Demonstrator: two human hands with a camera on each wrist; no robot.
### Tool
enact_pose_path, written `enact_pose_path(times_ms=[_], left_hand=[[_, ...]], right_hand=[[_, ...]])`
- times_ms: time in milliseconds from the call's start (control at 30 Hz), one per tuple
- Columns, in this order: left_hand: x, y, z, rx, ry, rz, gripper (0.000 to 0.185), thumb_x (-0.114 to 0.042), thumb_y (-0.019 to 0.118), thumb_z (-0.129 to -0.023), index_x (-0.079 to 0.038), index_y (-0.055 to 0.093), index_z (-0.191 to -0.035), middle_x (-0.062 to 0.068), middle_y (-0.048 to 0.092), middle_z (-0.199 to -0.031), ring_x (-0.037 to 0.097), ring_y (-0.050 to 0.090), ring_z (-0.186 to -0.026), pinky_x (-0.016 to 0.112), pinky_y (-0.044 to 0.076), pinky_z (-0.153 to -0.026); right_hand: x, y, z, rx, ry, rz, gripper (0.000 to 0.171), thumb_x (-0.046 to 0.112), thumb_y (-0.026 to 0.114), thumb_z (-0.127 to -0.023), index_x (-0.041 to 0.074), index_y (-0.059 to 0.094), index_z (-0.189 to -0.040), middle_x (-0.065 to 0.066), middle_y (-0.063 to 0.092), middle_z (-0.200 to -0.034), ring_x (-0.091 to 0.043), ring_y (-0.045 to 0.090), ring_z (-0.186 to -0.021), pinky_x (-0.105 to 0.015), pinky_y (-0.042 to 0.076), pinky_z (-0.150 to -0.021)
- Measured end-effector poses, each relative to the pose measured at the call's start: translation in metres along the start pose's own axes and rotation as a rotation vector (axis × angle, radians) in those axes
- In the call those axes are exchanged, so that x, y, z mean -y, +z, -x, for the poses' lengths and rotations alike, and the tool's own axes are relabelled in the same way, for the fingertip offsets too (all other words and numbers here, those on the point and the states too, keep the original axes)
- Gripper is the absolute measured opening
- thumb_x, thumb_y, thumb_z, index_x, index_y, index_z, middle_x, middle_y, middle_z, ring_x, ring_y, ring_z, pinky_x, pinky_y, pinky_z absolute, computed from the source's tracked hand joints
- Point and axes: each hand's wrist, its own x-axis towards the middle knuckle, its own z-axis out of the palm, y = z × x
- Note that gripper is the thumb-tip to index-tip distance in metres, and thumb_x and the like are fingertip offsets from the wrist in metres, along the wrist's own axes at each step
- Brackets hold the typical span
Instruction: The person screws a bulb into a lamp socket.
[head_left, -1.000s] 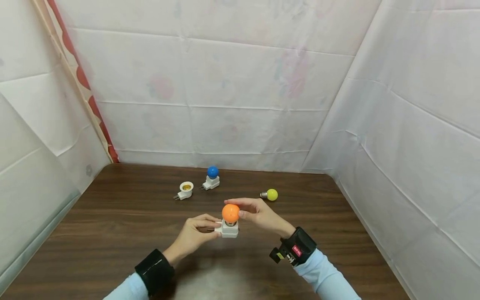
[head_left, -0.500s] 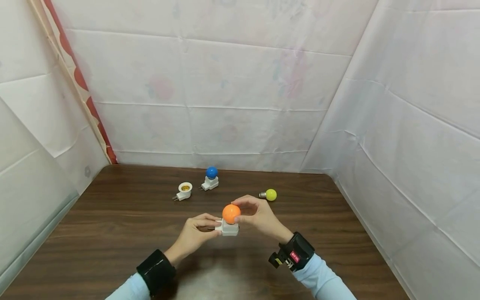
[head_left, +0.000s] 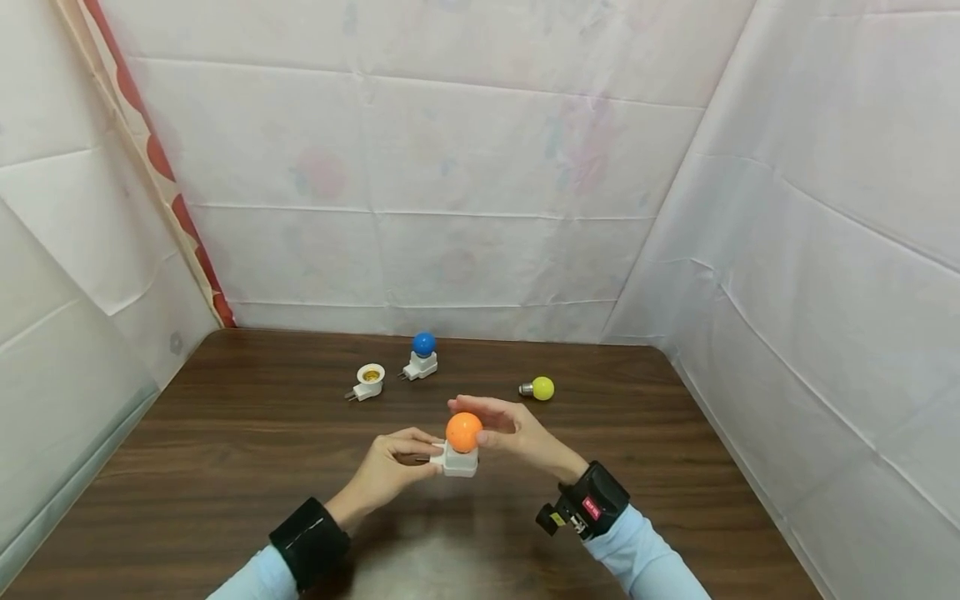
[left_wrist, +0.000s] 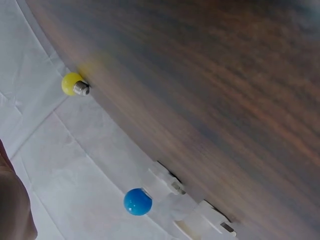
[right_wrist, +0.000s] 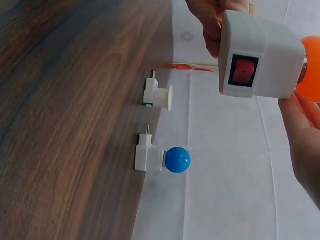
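In the head view my left hand (head_left: 390,471) pinches a white plug-in lamp socket (head_left: 459,463) by its plug end, above the table. An orange light bulb (head_left: 463,432) stands upright in the socket's top. My right hand (head_left: 517,429) has its thumb against the bulb's right side and its fingers reaching round behind. A bit of metal thread shows between bulb and socket in the right wrist view, where a red rocker switch (right_wrist: 244,70) faces the camera on the socket's body. The bulb's far side is partly hidden there by the frame edge.
Farther back on the wooden table (head_left: 247,433) lie a bare white socket (head_left: 369,383) and another socket with a blue bulb (head_left: 423,344) in it. A loose yellow bulb (head_left: 543,388) lies on its side at back right. White sheeting (head_left: 450,167) encloses the back and sides.
My right fingers closed in on the orange bulb's right side, then spread back leftward behind it. Socket and bulb dipped slightly since half a second ago. The left hand keeps its pinch.
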Motion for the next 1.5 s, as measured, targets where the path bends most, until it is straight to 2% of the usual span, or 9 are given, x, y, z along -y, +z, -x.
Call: enact_pose_path(times_ms=[67, 233, 367, 467, 667, 833, 967, 1133, 1500], left_hand=[[0.004, 0.000, 0.001, 0.002, 0.000, 0.002, 0.024, -0.001, 0.074, -0.072, 0.007, 0.069, -0.094, 0.019, 0.064, -0.099, 0.027, 0.062, -0.093, 0.022, 0.054, -0.071], [0.021, -0.001, 0.000, 0.005, -0.003, -0.002, 0.024, -0.004, 0.075, -0.073, 0.004, 0.070, -0.095, 0.017, 0.064, -0.100, 0.016, 0.062, -0.092, 0.022, 0.054, -0.072], [0.026, -0.002, 0.001, 0.001, 0.000, 0.009, 0.026, -0.008, 0.075, -0.073, 0.003, 0.070, -0.096, 0.017, 0.064, -0.102, 0.025, 0.062, -0.094, 0.022, 0.054, -0.072], [0.026, -0.002, 0.002, -0.007, -0.006, 0.016, 0.027, -0.010, 0.075, -0.074, 0.002, 0.070, -0.098, 0.016, 0.064, -0.103, 0.030, 0.061, -0.095, 0.023, 0.054, -0.072], [0.027, -0.002, 0.003, -0.037, -0.022, 0.014, 0.026, -0.011, 0.075, -0.074, 0.000, 0.070, -0.098, 0.015, 0.063, -0.104, 0.014, 0.062, -0.094, 0.022, 0.054, -0.073], [0.028, -0.002, 0.003, -0.045, -0.004, 0.019, 0.026, -0.013, 0.075, -0.075, -0.001, 0.070, -0.098, 0.016, 0.063, -0.104, 0.009, 0.063, -0.091, 0.022, 0.054, -0.074], [0.027, -0.001, 0.003, -0.044, -0.004, 0.017, 0.026, -0.013, 0.075, -0.075, -0.001, 0.070, -0.098, 0.016, 0.062, -0.104, 0.008, 0.062, -0.091, 0.021, 0.054, -0.073], [0.027, -0.002, 0.003, -0.044, -0.007, 0.005, 0.027, -0.012, 0.075, -0.074, 0.000, 0.071, -0.097, 0.015, 0.063, -0.102, 0.008, 0.061, -0.092, 0.021, 0.054, -0.073], [0.027, -0.004, 0.004, -0.002, 0.001, 0.006, 0.027, -0.013, 0.076, -0.073, 0.000, 0.071, -0.097, 0.014, 0.064, -0.100, 0.013, 0.062, -0.091, 0.023, 0.054, -0.073]], right_hand=[[0.001, 0.001, -0.001, 0.027, -0.006, -0.009, 0.059, 0.027, 0.056, -0.092, -0.003, 0.034, -0.138, -0.022, 0.038, -0.141, -0.013, 0.048, -0.122, -0.028, 0.045, -0.096], [0.002, 0.002, -0.002, 0.039, -0.015, 0.013, 0.052, 0.022, 0.054, -0.093, -0.006, 0.038, -0.135, -0.029, 0.041, -0.135, -0.011, 0.051, -0.117, -0.027, 0.046, -0.094], [0.003, 0.002, -0.003, 0.006, 0.008, 0.070, 0.046, 0.014, 0.054, -0.093, -0.005, 0.042, -0.133, -0.029, 0.044, -0.132, -0.012, 0.053, -0.115, -0.028, 0.048, -0.093], [0.005, 0.004, -0.003, -0.038, 0.056, 0.128, 0.044, 0.010, 0.055, -0.091, -0.002, 0.045, -0.132, -0.023, 0.048, -0.132, -0.014, 0.054, -0.114, -0.027, 0.048, -0.092], [0.019, 0.014, -0.002, -0.187, 0.105, 0.250, 0.043, 0.011, 0.063, -0.086, -0.002, 0.053, -0.125, -0.016, 0.058, -0.123, -0.024, 0.059, -0.107, -0.025, 0.050, -0.087], [0.018, 0.020, -0.001, -0.308, 0.112, 0.240, 0.041, 0.009, 0.069, -0.080, -0.002, 0.058, -0.118, -0.017, 0.062, -0.116, -0.027, 0.062, -0.102, -0.026, 0.053, -0.081], [0.005, 0.018, 0.000, -0.347, 0.131, 0.229, 0.042, 0.012, 0.071, -0.078, 0.003, 0.060, -0.118, -0.014, 0.062, -0.116, -0.025, 0.063, -0.101, -0.027, 0.054, -0.080], [0.001, 0.014, 0.001, -0.282, 0.093, 0.220, 0.048, 0.019, 0.071, -0.079, 0.005, 0.056, -0.123, -0.013, 0.059, -0.122, -0.026, 0.060, -0.107, -0.029, 0.052, -0.085], [0.010, 0.002, 0.001, -0.051, 0.057, 0.122, 0.057, 0.015, 0.066, -0.084, 0.003, 0.043, -0.135, -0.019, 0.042, -0.139, -0.025, 0.044, -0.127, -0.030, 0.042, -0.100]])
